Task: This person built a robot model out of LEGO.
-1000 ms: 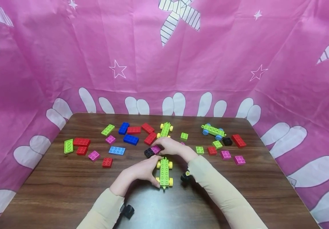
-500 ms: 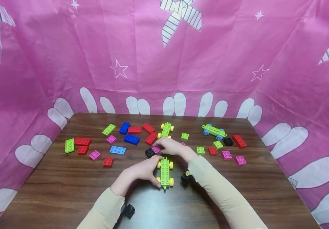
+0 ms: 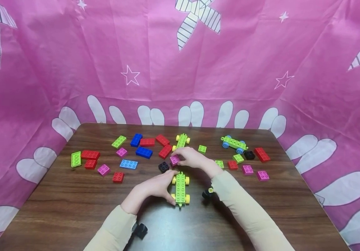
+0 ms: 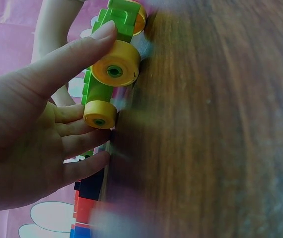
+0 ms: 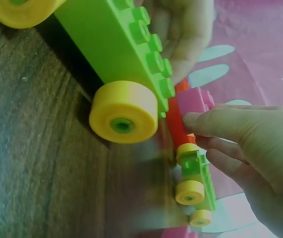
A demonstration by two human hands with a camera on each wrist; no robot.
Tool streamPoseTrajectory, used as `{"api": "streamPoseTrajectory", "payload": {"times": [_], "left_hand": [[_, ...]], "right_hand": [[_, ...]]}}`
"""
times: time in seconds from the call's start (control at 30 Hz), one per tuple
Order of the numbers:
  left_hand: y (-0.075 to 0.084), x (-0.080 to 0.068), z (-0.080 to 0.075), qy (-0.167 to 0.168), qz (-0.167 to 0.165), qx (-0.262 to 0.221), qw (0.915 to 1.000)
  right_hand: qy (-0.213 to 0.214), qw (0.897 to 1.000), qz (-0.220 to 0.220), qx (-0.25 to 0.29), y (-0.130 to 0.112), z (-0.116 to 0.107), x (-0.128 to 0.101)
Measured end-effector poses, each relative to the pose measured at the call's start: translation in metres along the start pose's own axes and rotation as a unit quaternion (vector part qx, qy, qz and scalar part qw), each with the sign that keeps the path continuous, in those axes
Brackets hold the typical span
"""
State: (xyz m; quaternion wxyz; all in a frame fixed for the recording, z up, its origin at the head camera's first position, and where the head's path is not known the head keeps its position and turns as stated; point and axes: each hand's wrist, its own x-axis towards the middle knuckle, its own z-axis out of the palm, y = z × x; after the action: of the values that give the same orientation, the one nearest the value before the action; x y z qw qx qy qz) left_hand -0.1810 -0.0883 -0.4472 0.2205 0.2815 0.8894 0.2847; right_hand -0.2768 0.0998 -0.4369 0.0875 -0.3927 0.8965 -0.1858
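A dark wooden table point(image 3: 73, 198) stands inside a pink cloth backdrop point(image 3: 245, 62) printed with white stars and petals. Near the table's middle lies the green wheeled base point(image 3: 180, 188), a long lime plate with two rows of studs and four yellow wheels, its length running from 12 to 6 o'clock. The left hand point(image 3: 155, 187) steadies it from its 9 o'clock side, thumb at the near end and fingers curled against the far wheels; the left wrist view shows the thumb lying across the plate above a yellow wheel. At 12 o'clock from this base, just above the table, the right hand point(image 3: 190, 158) pinches a small pink brick point(image 3: 174, 160), square with four studs, between thumb and fingertips. A black brick point(image 3: 163, 167) sits at 8 o'clock of the pink one, close by. Further toward 12 o'clock stands a second green base with yellow wheels point(image 3: 181, 142), and at 2 o'clock a green base with blue wheels point(image 3: 233, 143). Red, blue, green and pink bricks lie loose across the far half of the table; none sit in any container.
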Motion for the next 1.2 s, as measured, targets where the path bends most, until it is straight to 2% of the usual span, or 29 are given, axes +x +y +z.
{"api": "streamPoseTrajectory", "payload": {"times": [0.13,0.27,0.47,0.6,0.9,1.2], "left_hand": [[0.001,-0.001,-0.001,-0.002,-0.002,-0.002,1.0],[0.001,-0.001,-0.001,-0.006,-0.009,-0.006,0.9999],[0.001,-0.002,-0.001,-0.003,0.0,-0.013,0.9999],[0.001,-0.002,0.0,0.006,0.007,-0.006,0.9999],[0.0,-0.002,0.002,0.014,0.009,-0.001,0.9999],[0.001,-0.001,0.001,0.016,0.005,0.006,0.9998]], "right_hand": [[0.031,0.999,-0.007,0.009,0.0,-0.005,-0.009],[0.057,0.997,-0.001,0.05,-0.002,-0.006,-0.019],[0.066,0.991,0.004,0.117,-0.008,-0.003,-0.037],[0.072,0.988,-0.006,0.135,-0.012,-0.001,-0.047],[0.057,0.99,-0.015,0.127,-0.019,0.003,-0.062],[0.017,0.99,0.004,0.142,-0.021,0.009,-0.066]]}}
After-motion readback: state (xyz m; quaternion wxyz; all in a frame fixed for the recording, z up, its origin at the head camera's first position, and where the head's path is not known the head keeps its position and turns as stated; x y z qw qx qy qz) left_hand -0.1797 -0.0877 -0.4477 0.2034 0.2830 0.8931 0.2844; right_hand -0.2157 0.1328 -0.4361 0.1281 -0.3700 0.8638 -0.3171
